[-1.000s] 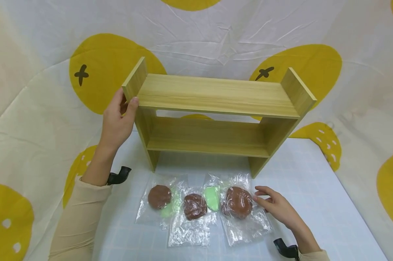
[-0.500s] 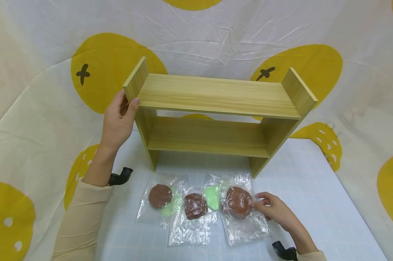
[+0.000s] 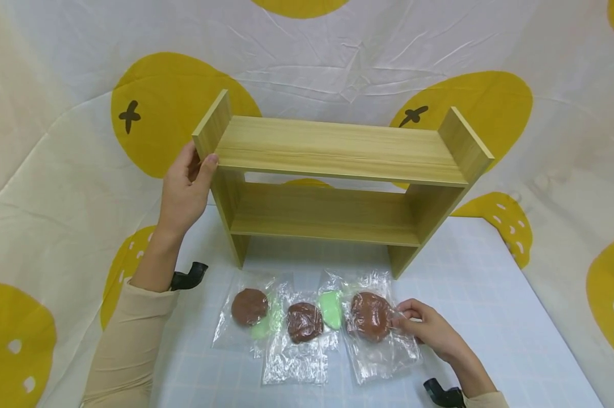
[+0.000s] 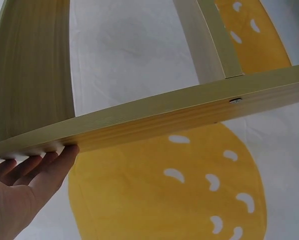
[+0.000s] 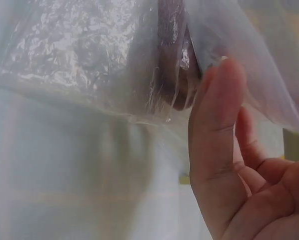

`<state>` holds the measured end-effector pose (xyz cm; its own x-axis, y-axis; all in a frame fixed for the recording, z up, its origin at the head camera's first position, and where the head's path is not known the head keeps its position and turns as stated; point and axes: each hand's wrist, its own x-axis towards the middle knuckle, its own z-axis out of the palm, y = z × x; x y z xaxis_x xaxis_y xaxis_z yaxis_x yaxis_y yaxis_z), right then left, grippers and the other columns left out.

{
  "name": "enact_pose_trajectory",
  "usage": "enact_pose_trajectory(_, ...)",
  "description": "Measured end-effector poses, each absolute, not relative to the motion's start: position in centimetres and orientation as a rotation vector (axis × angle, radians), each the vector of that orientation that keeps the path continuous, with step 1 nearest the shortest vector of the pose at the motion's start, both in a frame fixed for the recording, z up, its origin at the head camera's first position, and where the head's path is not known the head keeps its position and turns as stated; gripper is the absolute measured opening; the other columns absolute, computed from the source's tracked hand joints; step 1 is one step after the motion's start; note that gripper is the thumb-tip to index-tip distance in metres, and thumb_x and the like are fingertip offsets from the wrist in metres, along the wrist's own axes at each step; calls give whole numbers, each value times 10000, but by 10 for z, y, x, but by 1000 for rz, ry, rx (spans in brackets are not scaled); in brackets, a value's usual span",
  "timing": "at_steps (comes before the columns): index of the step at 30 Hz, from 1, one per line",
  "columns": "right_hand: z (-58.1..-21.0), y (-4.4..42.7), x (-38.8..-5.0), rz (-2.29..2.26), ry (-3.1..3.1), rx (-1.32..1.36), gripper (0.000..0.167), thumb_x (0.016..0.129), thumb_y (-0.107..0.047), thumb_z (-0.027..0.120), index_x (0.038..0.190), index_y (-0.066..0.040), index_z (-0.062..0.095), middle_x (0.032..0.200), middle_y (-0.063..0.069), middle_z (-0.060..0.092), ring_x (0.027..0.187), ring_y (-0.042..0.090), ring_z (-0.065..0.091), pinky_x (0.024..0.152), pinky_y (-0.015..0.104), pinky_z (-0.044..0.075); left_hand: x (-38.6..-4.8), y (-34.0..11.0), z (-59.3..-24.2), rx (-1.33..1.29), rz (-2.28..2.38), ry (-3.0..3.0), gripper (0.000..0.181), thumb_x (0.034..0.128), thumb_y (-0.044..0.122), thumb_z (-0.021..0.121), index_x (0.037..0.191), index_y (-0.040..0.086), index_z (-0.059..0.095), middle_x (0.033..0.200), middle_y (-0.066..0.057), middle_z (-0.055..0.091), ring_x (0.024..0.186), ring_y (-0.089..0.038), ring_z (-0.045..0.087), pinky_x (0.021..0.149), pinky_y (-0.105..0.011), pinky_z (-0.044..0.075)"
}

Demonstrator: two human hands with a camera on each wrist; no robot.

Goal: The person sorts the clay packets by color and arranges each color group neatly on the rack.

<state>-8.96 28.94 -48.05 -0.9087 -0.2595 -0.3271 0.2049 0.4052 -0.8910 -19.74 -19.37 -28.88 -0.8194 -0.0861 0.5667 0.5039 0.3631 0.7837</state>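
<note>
A two-tier wooden shelf [image 3: 337, 150] stands on the table. My left hand [image 3: 181, 190] holds its left side panel, thumb at the front edge and fingers on the outer face; the left wrist view shows these fingers [image 4: 52, 165] against the board. In front of the shelf lie clear plastic bags with flattened brown lumps, perhaps clay. My right hand [image 3: 434, 328] pinches the right edge of the rightmost bag [image 3: 383, 357], beside its brown lump [image 3: 370, 316]. The right wrist view shows the thumb [image 5: 217, 115] on the raised film; the fingertips behind are partly hidden.
Further left lie a middle bag with a brown lump [image 3: 304, 323] and a left bag with another brown lump [image 3: 249, 307]. Pale green pieces [image 3: 330, 310] show between the bags. A white cloth with yellow shapes [image 3: 184, 113] hangs behind the shelf.
My right hand has moved slightly left onto the rightmost bag and now pinches its edge. The bag and its lump have shifted a little. My left hand stays on the shelf.
</note>
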Motion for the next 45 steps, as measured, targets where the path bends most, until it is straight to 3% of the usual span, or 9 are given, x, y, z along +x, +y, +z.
enact_pose_trajectory(5,-477,289,-89,-1551,2217,-91,298,1012,-199,599,1124,50,479,887,69,535,646,106,450,535,208,404,-197,-195,-289,-359,-1469,-2104,461,1033,253,577,1465,111,501,1348,-114,588,1197,-223,568,1046,-365,468)
enact_pose_trajectory(13,-480,293,-88,-1726,2045,-174,242,1058,-168,510,1159,32,419,1035,133,615,944,213,610,791,312,555,-198,-196,-289,-357,-1464,-2104,454,1030,247,584,1456,111,510,1335,-114,595,1185,-224,576,1039,-368,475)
enact_pose_trajectory(17,-480,294,-89,-1760,2011,-137,318,1039,-139,541,1236,40,367,1072,151,651,1008,214,612,844,301,543,-198,-196,-288,-362,-1472,-2108,455,1031,238,582,1461,114,504,1338,-113,591,1176,-228,578,1030,-370,483)
enact_pose_trajectory(23,-484,296,-89,-1803,1958,-98,617,996,-73,598,1435,146,225,1157,202,657,1083,216,630,935,244,501,-198,-195,-288,-379,-1486,-2103,455,1031,235,581,1462,108,503,1326,-120,595,1164,-222,584,1021,-356,488)
enact_pose_trajectory(26,-486,297,-90,-1811,1939,-128,631,1007,-73,585,1447,202,226,1256,239,608,1142,170,596,961,202,467,-198,-196,-288,-387,-1509,-2097,459,1029,229,585,1465,109,502,1332,-124,591,1170,-223,583,1025,-347,484)
enact_pose_trajectory(30,-488,298,-90,-1847,1885,-145,587,1018,-69,570,1431,225,275,1339,219,570,1179,154,583,966,270,503,-198,-196,-288,-391,-1556,-2096,473,1025,221,593,1474,113,490,1360,-126,571,1198,-240,570,1041,-357,471)
enact_pose_trajectory(34,-485,299,-90,-1915,1809,-169,528,1015,-35,553,1436,174,311,1286,148,618,1128,211,625,932,346,546,-198,-196,-287,-376,-1575,-2117,495,1022,239,598,1489,136,470,1397,-112,546,1236,-259,557,1043,-394,467)
enact_pose_trajectory(40,-475,298,-90,-2012,1576,-223,374,1046,-7,470,1416,-53,441,1233,173,651,1038,341,680,834,502,571,-199,-196,-286,-374,-1607,-2112,526,1015,242,612,1511,238,437,1429,-70,522,1233,-269,567,1009,-437,492)
enact_pose_trajectory(45,-458,291,-91,-2029,1557,-313,382,1050,12,443,1421,-78,436,1235,201,646,1019,377,684,797,546,563,-199,-197,-286,-385,-1624,-2084,526,1005,210,628,1503,230,457,1402,-81,539,1194,-272,588,984,-423,514)
